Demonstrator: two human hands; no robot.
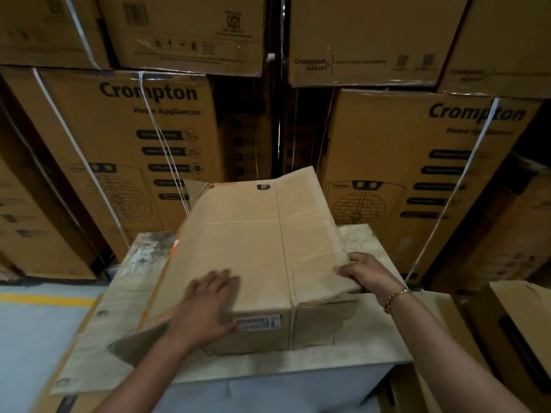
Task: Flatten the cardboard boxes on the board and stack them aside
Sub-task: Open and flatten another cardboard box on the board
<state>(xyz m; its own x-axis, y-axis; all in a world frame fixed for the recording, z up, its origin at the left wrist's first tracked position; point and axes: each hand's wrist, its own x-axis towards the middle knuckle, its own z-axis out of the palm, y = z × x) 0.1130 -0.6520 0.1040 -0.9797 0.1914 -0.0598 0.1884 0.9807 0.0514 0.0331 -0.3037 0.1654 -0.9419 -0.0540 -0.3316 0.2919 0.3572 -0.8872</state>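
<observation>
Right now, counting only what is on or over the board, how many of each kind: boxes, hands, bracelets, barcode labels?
cardboard box: 1
hands: 2 (left hand, right hand)
bracelet: 1
barcode label: 1
total: 5

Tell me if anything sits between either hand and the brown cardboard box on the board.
Nothing visible does. The left hand presses flat on the brown cardboard box; the right hand grips its right edge.
</observation>
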